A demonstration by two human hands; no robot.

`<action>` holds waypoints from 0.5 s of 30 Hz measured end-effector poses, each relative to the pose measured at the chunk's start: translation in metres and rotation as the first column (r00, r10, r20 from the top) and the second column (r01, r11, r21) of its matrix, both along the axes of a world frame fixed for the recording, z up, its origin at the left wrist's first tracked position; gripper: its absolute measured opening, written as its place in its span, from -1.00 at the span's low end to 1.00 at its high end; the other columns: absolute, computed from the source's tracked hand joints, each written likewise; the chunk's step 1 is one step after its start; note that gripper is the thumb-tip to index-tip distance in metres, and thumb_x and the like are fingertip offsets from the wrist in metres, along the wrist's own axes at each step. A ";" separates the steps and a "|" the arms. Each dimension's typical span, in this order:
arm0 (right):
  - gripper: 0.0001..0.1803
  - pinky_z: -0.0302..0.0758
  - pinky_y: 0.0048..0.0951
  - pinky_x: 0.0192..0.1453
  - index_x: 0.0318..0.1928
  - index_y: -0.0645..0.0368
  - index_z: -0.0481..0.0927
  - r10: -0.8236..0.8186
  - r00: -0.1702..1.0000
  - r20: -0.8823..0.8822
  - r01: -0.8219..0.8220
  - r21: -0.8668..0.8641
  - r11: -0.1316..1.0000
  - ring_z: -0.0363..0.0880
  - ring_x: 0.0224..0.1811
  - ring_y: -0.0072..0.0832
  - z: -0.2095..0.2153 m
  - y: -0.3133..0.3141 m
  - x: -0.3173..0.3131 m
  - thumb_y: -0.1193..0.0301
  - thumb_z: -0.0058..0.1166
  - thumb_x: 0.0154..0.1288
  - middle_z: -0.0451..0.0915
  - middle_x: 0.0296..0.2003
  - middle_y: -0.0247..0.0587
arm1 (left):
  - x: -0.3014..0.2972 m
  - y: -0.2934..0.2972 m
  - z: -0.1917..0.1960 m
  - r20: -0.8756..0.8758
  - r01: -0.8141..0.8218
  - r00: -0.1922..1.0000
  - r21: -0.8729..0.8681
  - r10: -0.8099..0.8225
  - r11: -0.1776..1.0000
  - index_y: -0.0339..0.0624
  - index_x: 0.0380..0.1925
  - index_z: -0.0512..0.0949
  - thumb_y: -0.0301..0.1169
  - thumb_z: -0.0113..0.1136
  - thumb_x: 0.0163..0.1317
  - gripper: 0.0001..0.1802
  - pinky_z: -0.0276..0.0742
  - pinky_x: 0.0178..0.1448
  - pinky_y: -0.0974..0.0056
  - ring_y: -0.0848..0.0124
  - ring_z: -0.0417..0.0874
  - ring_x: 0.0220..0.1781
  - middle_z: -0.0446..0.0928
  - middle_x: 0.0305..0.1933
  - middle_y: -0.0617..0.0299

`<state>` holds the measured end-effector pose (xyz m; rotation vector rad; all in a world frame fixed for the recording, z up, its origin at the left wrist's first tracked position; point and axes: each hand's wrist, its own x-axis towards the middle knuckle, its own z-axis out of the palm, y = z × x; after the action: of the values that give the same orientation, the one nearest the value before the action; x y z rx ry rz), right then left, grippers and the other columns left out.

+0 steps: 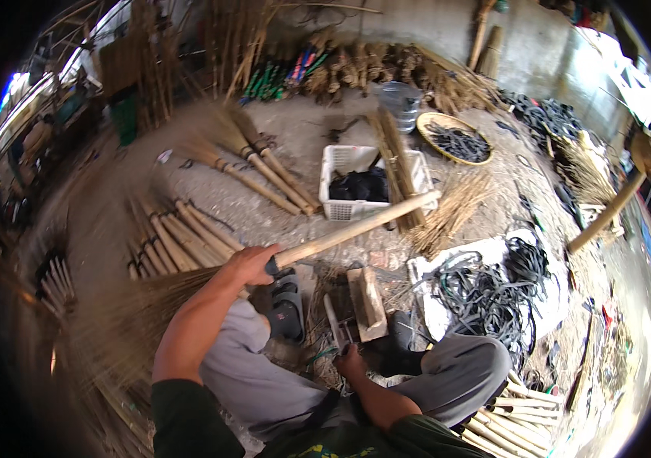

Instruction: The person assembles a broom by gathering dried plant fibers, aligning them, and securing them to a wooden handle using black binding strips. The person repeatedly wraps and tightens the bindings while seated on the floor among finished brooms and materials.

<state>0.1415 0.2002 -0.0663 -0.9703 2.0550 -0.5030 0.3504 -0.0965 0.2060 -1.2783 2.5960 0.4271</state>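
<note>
My left hand (253,265) is wrapped round a broom at the lower end of its pale wooden handle (360,229). The handle points up to the right, past the front of a white basket. Its bristles (123,309) fan out to the left under my forearm and are blurred. Low between my knees, my right hand (352,363) is closed on a knife. The narrow blade (332,317) points away from me, left of a wooden block (367,305) on the floor. The knife's grip is mostly hidden by my fingers.
Finished-looking brooms (188,237) lie in rows at left. The white basket (337,164) holds black material, with a straw bundle (395,172) against it. Black strips (486,290) pile on a white sheet at right. A round tray (459,137) and bamboo sticks (512,420) lie around.
</note>
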 end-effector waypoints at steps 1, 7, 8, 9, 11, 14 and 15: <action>-0.38 0.53 0.17 0.15 0.24 0.19 0.39 -0.004 1.000 0.012 0.004 -0.011 1.000 0.64 0.10 0.24 0.000 -0.004 -0.003 0.18 0.26 0.27 0.66 -0.01 0.31 | 0.001 0.002 0.006 -0.013 -0.011 1.000 -0.008 0.011 1.000 0.06 0.43 0.30 -0.23 0.54 0.04 -0.07 0.51 0.28 -0.10 -0.13 0.59 0.25 0.60 0.14 -0.07; -0.15 0.33 0.09 0.47 0.41 0.22 0.29 -0.083 0.991 -0.107 0.025 -0.460 0.888 0.26 0.46 0.28 0.069 -0.072 -0.047 0.30 0.38 0.14 0.29 0.38 0.37 | 0.039 0.015 0.056 0.267 -0.069 0.958 -0.121 0.099 0.990 0.11 0.40 0.39 -0.34 0.55 -0.02 -0.10 0.49 0.32 -0.09 0.00 0.58 0.29 0.58 0.23 0.09; -0.08 0.24 0.07 0.55 0.45 0.19 0.26 -0.176 0.971 -0.161 0.075 -0.496 0.865 0.17 0.51 0.28 0.086 -0.089 -0.062 0.30 0.42 0.10 0.23 0.43 0.35 | 0.049 0.017 0.061 0.312 -0.059 0.943 -0.174 0.112 0.983 0.12 0.39 0.41 -0.36 0.56 -0.03 -0.11 0.48 0.34 -0.14 0.04 0.57 0.32 0.55 0.27 0.13; -0.01 0.15 0.09 0.59 0.48 0.17 0.23 -0.231 0.939 -0.256 0.043 -0.578 0.815 0.14 0.53 0.25 0.104 -0.104 -0.080 0.30 0.44 0.07 0.24 0.44 0.29 | 0.058 0.017 0.067 0.327 -0.084 0.936 -0.160 0.133 0.984 0.12 0.36 0.45 -0.42 0.55 -0.03 -0.15 0.42 0.39 -0.25 0.09 0.52 0.37 0.50 0.32 0.16; 0.08 -0.01 0.14 0.65 0.55 0.11 0.16 -0.260 0.858 -0.443 -0.096 -0.636 0.766 0.09 0.57 0.19 0.133 -0.126 -0.112 0.26 0.46 0.04 0.22 0.47 0.17 | 0.077 0.016 0.078 0.314 -0.019 0.947 -0.166 0.071 0.986 0.10 0.35 0.46 -0.44 0.52 0.00 -0.18 0.39 0.41 -0.29 0.10 0.48 0.40 0.48 0.34 0.18; -0.04 -0.08 0.21 0.65 0.49 0.04 0.27 -0.076 0.709 -0.701 -0.368 -0.459 0.809 0.17 0.55 0.08 0.153 -0.138 -0.139 0.15 0.40 0.09 0.33 0.42 0.01 | 0.095 0.003 0.092 0.380 -0.041 0.921 -0.115 0.082 0.993 0.06 0.37 0.45 -0.46 0.49 0.05 -0.19 0.18 0.56 -0.32 0.11 0.34 0.52 0.43 0.41 0.20; -0.17 -0.08 0.22 0.64 0.40 0.02 0.38 0.002 0.719 -0.695 -0.364 -0.375 0.853 0.23 0.52 0.01 0.154 -0.137 -0.140 0.13 0.38 0.11 0.39 0.37 -0.04 | 0.099 -0.004 0.095 0.373 -0.013 0.926 -0.135 0.063 0.991 0.06 0.37 0.44 -0.47 0.48 0.06 -0.20 0.11 0.60 -0.34 0.11 0.31 0.55 0.41 0.42 0.20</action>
<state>0.0015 0.0629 0.0873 -1.8899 2.4648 -0.6415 0.4496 -0.1002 0.3012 -1.3037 2.3059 0.0095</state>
